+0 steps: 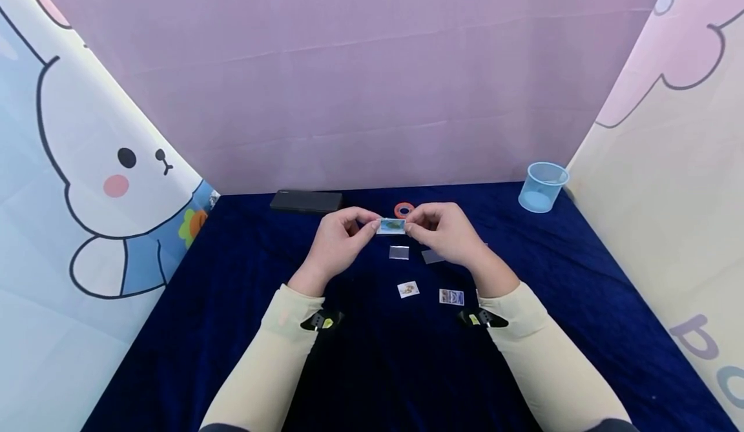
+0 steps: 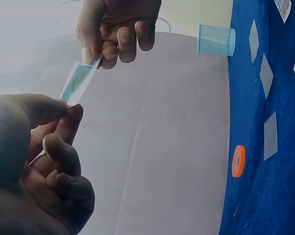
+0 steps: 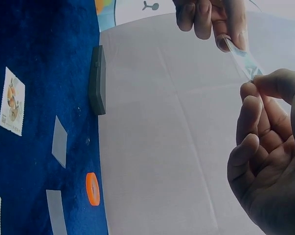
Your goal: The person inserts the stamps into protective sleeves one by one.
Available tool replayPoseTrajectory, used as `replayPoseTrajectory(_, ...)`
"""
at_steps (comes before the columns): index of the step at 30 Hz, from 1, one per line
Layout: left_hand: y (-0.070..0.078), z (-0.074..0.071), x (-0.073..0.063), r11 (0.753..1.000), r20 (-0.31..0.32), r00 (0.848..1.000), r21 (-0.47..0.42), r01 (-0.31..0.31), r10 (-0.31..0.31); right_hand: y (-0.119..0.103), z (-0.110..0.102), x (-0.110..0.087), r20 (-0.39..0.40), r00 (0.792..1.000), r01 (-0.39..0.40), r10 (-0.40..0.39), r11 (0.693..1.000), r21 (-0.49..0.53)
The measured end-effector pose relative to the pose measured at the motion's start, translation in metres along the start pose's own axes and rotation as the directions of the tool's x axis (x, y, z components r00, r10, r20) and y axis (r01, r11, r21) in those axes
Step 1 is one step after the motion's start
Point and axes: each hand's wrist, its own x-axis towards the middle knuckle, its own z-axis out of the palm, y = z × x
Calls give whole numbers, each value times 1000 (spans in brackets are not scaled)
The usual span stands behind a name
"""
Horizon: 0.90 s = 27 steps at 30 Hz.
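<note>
Raised over the table, a stamp in a clear sleeve is stretched between both hands. My left hand pinches its left end between thumb and forefinger. The right hand pinches the opposite end the same way. In the left wrist view the held stamp looks blue-green, tilted, with a clear margin round it. Below the hands lie a clear sleeve and another clear sleeve, the latter partly hidden by my right hand. Nearer to me rest a stamp with a small picture and a bluish stamp.
An orange roll of tape lies just beyond the hands. At the back left is a flat black case. A light blue plastic cup stands at the back right. Dark blue cloth covers the table, with printed curtains on three sides.
</note>
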Motion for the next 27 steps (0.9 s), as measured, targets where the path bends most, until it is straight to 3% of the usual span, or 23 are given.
replayPoseTrajectory(10,-1,1,0,1000,3,1000,-12,2,-2,3,-1,0,3,1000,5,-5,1000,18)
replayPoseTrajectory(19,-5,-5,3,1000,-57,998,-26,-12,10,3,-4,0,11,1000,1,-2,1000,14)
replayPoseTrajectory(27,-16,-13,6,999,-69,997,-34,22,-24,13,-2,1,45,998,-30,32,999,-33)
